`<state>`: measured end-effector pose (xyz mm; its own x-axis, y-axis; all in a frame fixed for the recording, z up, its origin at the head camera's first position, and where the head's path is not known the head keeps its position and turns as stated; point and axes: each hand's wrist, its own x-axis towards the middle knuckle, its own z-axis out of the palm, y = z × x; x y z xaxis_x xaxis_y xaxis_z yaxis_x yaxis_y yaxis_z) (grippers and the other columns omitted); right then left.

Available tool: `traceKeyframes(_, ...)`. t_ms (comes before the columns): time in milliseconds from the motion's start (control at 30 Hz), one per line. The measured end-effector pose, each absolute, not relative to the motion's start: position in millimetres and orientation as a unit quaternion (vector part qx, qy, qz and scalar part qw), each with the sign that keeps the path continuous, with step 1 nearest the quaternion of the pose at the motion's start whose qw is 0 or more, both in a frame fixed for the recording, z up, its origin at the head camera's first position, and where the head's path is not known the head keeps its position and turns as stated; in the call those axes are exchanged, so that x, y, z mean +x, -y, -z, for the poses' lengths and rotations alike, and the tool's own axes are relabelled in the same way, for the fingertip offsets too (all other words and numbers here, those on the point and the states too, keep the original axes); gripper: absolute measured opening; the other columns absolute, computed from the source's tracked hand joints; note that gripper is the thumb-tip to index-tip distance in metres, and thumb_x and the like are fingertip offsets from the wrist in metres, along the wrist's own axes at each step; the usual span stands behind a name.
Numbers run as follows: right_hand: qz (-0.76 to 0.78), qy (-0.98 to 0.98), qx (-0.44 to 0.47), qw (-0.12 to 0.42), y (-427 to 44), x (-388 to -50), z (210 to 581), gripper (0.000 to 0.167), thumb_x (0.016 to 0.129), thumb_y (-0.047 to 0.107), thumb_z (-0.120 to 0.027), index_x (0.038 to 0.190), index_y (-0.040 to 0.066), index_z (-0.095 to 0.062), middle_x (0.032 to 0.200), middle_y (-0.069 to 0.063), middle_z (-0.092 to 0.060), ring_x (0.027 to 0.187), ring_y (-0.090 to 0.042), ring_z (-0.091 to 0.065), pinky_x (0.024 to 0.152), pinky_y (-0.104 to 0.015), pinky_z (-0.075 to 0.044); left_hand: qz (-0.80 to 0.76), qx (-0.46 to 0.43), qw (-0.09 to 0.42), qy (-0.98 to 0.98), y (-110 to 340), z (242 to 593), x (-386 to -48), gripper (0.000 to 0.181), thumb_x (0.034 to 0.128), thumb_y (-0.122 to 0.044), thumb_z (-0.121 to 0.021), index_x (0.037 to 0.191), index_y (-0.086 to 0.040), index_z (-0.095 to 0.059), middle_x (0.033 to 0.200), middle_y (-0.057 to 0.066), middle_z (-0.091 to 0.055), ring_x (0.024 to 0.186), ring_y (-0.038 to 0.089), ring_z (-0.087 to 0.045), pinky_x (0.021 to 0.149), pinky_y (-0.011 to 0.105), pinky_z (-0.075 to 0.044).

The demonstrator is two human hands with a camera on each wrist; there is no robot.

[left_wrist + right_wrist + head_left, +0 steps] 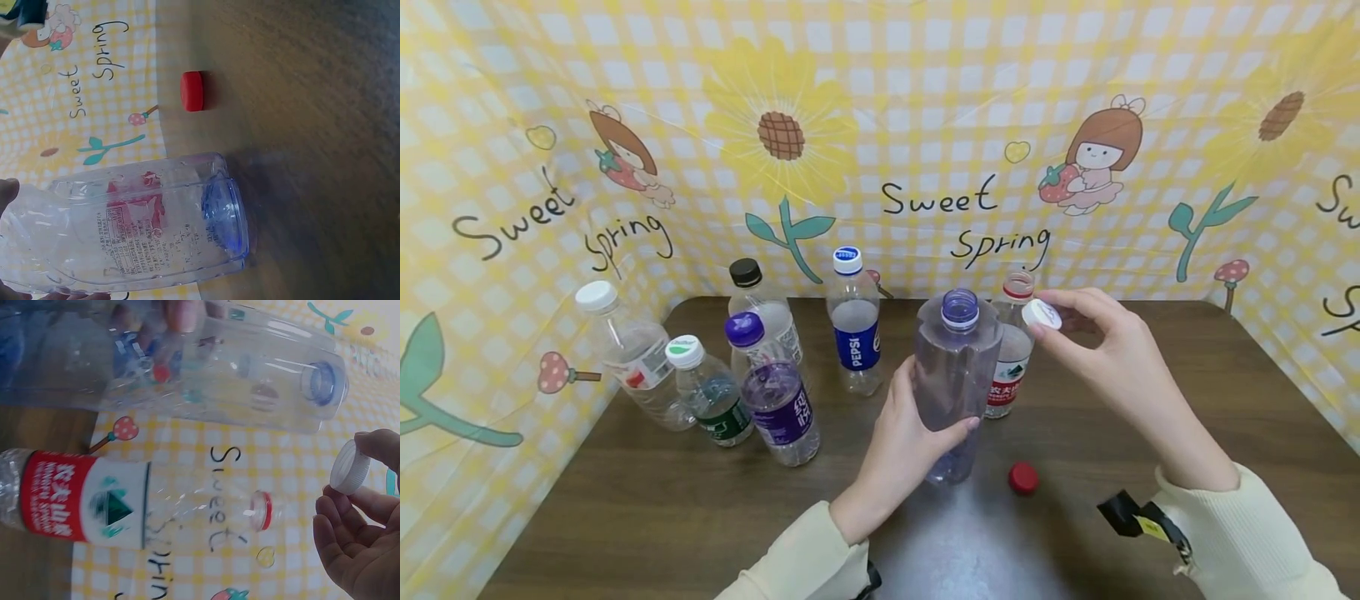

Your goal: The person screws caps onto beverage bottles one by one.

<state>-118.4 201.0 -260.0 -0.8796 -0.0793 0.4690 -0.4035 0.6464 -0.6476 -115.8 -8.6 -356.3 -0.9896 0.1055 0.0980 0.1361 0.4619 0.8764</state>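
A large clear bottle [951, 375] with a bluish open neck stands upright, slightly raised or on the table; I cannot tell which. My left hand [906, 433] grips its side, thumb across the front. Between thumb and fingers my right hand [1097, 333] pinches a white bottle cap [1042, 315], close to the neck of an uncapped bottle with a red and white label [1011, 358]. In the right wrist view the ribbed side and hollow underside of the white cap [350, 467] show. A red cap [1023, 478] lies on the table in front of the bottles.
To the left stand several capped bottles: a purple-labelled one [778, 408], a green-labelled one [718, 408], a white-capped one [640, 367] and a black-capped one [767, 312]. A Pepsi bottle [854, 333] is at the back. Checked cloth [925, 108] hangs behind the dark wooden table [1217, 392].
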Motion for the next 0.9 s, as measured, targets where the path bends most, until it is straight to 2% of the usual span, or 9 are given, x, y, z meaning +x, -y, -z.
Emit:
traceKeyframes(167,-0.397,0.882,0.162,0.197,-185,-124,247,0.034,0.087,0.018,-0.07,0.119,0.008,-0.066,0.106,-0.008,-0.065,0.087,0.009,-0.053,0.077,-0.001,-0.043,0.509,-0.079,0.023,0.857,9,358,-114,0.095,0.0766,-0.038,-0.079,0.147,-0.01,-0.022,0.147,0.014,-0.038,0.135,0.033,-0.043,0.109,0.054,-0.038)
traceKeyframes(300,-0.388,0.884,0.181,0.19,-172,-126,238,0.034,0.087,0.019,-0.07,0.119,0.01,-0.066,0.109,-0.005,-0.065,0.091,0.002,-0.053,0.079,-0.003,-0.043,0.504,-0.086,0.029,0.859,9,360,-112,0.094,0.0768,-0.037,-0.079,0.147,-0.009,-0.022,0.147,0.014,-0.038,0.134,0.032,-0.044,0.108,0.053,-0.039)
traceKeyframes(400,-0.38,0.885,0.197,0.182,-164,-126,231,0.033,0.087,0.02,-0.07,0.119,0.013,-0.067,0.108,-0.003,-0.065,0.093,-0.006,-0.054,0.08,-0.01,-0.044,0.505,-0.087,0.03,0.858,10,361,-112,0.094,0.0766,-0.036,-0.079,0.147,-0.01,-0.022,0.146,0.014,-0.038,0.134,0.032,-0.044,0.108,0.052,-0.039)
traceKeyframes(633,-0.364,0.892,0.23,0.136,-152,-126,223,0.035,0.087,0.015,-0.069,0.121,0.011,-0.065,0.114,-0.004,-0.062,0.102,-0.019,-0.058,0.084,-0.037,-0.049,0.509,-0.087,0.023,0.856,11,361,-109,0.095,0.0768,-0.037,-0.079,0.148,-0.011,-0.021,0.148,0.012,-0.036,0.136,0.031,-0.042,0.109,0.051,-0.038)
traceKeyframes(900,-0.339,0.899,0.249,0.118,-149,-126,223,0.034,0.088,0.015,-0.068,0.121,0.014,-0.065,0.117,-0.002,-0.06,0.106,-0.018,-0.055,0.086,-0.04,-0.049,0.505,-0.099,0.043,0.856,10,362,-109,0.093,0.077,-0.036,-0.079,0.146,-0.008,-0.023,0.146,0.014,-0.038,0.134,0.032,-0.044,0.108,0.051,-0.04)
